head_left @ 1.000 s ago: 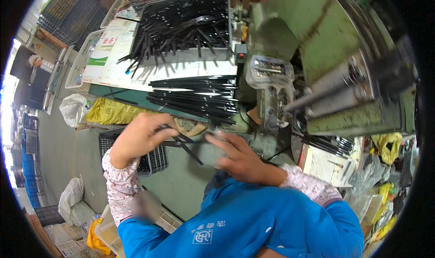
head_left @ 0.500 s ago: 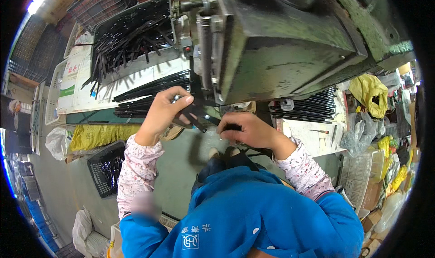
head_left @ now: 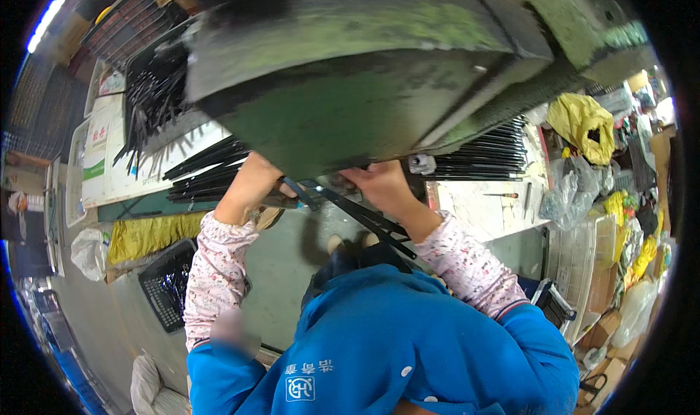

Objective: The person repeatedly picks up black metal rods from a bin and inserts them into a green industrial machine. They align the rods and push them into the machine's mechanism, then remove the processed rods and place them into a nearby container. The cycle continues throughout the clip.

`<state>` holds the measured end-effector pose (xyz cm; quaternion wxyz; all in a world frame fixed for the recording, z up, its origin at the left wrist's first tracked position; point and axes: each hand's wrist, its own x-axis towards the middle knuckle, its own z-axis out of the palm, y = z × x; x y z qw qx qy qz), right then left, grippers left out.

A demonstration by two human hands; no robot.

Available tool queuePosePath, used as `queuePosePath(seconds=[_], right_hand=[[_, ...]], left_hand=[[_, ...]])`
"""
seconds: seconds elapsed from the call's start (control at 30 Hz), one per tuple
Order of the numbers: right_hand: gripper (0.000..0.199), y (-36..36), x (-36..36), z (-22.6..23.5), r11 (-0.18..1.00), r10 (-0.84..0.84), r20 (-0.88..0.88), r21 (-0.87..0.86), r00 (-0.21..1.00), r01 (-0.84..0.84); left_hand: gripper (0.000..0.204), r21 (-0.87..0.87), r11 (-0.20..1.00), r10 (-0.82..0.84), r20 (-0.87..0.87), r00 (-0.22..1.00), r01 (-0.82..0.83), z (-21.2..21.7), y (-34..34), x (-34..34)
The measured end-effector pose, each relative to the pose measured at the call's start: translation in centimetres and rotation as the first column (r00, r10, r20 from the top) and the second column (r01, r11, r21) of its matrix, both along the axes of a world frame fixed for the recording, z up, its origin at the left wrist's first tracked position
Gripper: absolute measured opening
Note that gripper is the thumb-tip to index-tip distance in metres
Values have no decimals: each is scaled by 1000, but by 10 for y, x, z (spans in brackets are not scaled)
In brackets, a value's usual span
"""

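Both my hands reach to the lower edge of a big green machine head (head_left: pixel 350 116), which covers some of my fingertips. My left hand (head_left: pixel 249 185) is closed on the short end of a black flat strip (head_left: pixel 300 192). Joined to it or crossing it, long thin black strips (head_left: pixel 368 218) slant down to the right toward my lap. A small shiny spot shows where they meet. My right hand (head_left: pixel 383 188) is curled just above these strips, with fingers bent in under the machine's edge; what they grip is hidden.
Black strips (head_left: pixel 208 171) lie on the left table, with a heaped bin (head_left: pixel 157 87) behind. More strips (head_left: pixel 481 153) lie on the right table beside a screwdriver (head_left: pixel 502 195). A yellow bag (head_left: pixel 581 127) and clear plastic bags (head_left: pixel 572 200) are farther right. A black crate (head_left: pixel 166 284) stands on the floor.
My head view has shifted closer to the machine, which now covers more of the picture. Both hands have gone forward to its lower edge, and the long black strips now show slanting below them.
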<state>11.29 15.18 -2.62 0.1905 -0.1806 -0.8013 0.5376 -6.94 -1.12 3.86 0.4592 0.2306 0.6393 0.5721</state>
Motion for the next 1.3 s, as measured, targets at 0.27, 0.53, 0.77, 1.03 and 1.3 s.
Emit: queuePosePath(seconds=[0.27, 0.53, 0.77, 1.03, 1.3], right_hand=[[30, 18, 23, 24, 949, 18, 247, -310, 969, 61], [20, 110, 93, -122, 613, -342, 476, 766, 810, -191], [31, 73, 72, -49, 623, 52, 130, 771, 990, -133], [23, 27, 38, 40, 578, 287, -189, 816, 939, -13], [21, 20, 36, 45, 751, 44, -86, 660, 995, 24]], left_hand=[[18, 56, 967, 247, 13, 969, -247, -11, -13, 14], [18, 302, 830, 531, -687, 497, -469, -27, -23, 33], [15, 133, 947, 310, -627, 715, -293, 13, -6, 103], [18, 113, 965, 260, -319, 912, -235, 18, -1, 99], [21, 213, 850, 523, -221, 823, -482, 15, -19, 80]])
